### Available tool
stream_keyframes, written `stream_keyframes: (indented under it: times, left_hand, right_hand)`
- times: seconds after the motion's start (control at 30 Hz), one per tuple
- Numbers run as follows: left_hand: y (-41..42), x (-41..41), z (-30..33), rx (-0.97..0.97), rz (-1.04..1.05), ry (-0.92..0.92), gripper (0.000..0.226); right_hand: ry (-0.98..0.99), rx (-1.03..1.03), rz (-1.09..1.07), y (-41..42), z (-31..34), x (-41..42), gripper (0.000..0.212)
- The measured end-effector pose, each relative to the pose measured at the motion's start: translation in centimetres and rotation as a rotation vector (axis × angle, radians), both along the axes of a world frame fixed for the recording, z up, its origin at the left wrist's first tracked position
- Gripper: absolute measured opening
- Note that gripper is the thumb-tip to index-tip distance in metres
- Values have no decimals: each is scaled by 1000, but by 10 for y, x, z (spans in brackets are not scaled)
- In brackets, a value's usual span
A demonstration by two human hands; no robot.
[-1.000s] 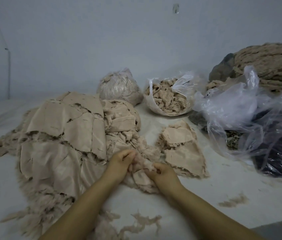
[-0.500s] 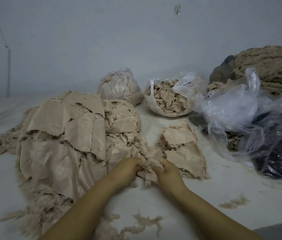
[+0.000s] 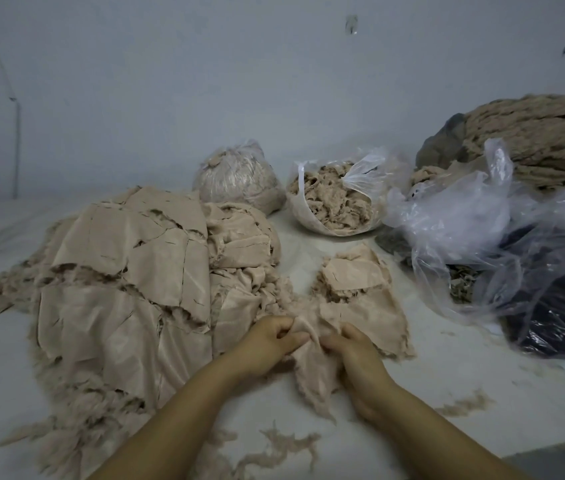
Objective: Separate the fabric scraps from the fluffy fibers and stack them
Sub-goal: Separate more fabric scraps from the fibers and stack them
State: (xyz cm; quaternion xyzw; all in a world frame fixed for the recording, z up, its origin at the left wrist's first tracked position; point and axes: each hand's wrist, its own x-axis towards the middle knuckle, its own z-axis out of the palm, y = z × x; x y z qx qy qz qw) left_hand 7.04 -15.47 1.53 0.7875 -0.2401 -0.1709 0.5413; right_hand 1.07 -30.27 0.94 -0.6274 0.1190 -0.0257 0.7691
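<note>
Both forearms stretched forward over the table (image 3: 447, 386), wrists close together. Left hand (image 3: 267, 344) and right hand (image 3: 357, 355) knuckles-up, fingers curled and pinching one scrap (image 3: 312, 368) between them, beside the pile (image 3: 128, 271) and stack (image 3: 357, 292).

I see the big heap of fabric scraps (image 3: 128, 271) lying left on the table (image 3: 482, 393), a smaller stack (image 3: 354, 285) to its right. Behind them sit a tied bag (image 3: 239, 178) and an open bag of fibers (image 3: 333, 199). Crumpled plastic bags (image 3: 503, 244) lie far right.
</note>
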Motion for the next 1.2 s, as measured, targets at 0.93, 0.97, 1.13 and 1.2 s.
stream_keyframes:
  times: [0.93, 0.97, 1.13, 1.2]
  left_hand:
    - [-10, -10, -1, -268, 599, 101, 30]
    - [-2, -8, -3, -201, 583, 67, 31]
    - [9, -12, 5, 44, 356, 122, 55]
    - [2, -15, 10, -96, 276, 296, 60]
  right_hand:
    - [-68, 236, -455, 0, 4, 8, 16]
    - [-38, 229, -434, -4, 3, 9, 23]
    - [-58, 380, -238, -2, 0, 6, 33]
    - [-79, 443, -96, 5, 1, 1, 32]
